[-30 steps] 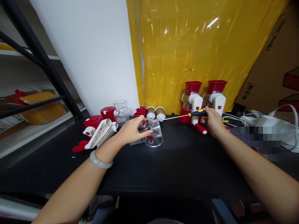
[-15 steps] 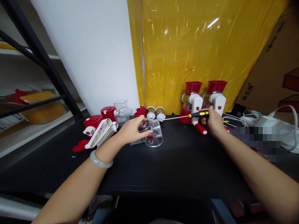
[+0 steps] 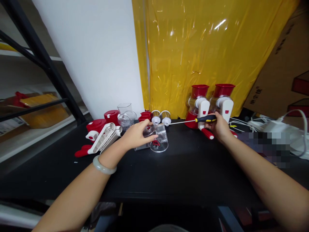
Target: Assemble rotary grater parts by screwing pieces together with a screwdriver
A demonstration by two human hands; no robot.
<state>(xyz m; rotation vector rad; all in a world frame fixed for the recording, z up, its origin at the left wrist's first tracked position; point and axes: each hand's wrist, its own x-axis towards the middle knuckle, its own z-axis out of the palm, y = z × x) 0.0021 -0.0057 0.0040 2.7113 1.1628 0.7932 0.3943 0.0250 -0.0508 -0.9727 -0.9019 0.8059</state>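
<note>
My left hand (image 3: 140, 134) grips a clear plastic grater housing (image 3: 162, 137) lying on the black table, thumb along its near side and fingers over the top. Inside its round opening some small red and metal bits show. In my right hand (image 3: 220, 128) is the black and yellow handle of a screwdriver (image 3: 205, 119). Its long shaft points left, level, and the tip meets the upper edge of the clear housing; what exactly it touches is too small to tell. Right behind the housing lie two metal grater drums (image 3: 165, 116) with white ends and a red plastic part (image 3: 145, 115).
Two assembled red and white rotary graters (image 3: 200, 104) stand behind my right hand. On the left lie white crank arms (image 3: 104, 139) with red handles, red bases (image 3: 96, 126) and another clear housing (image 3: 126, 116). White cables and a power adapter (image 3: 277, 126) are at the right.
The right hand's fingers have shifted slightly on the screwdriver handle. My left hand and the clear housing stay in place.
</note>
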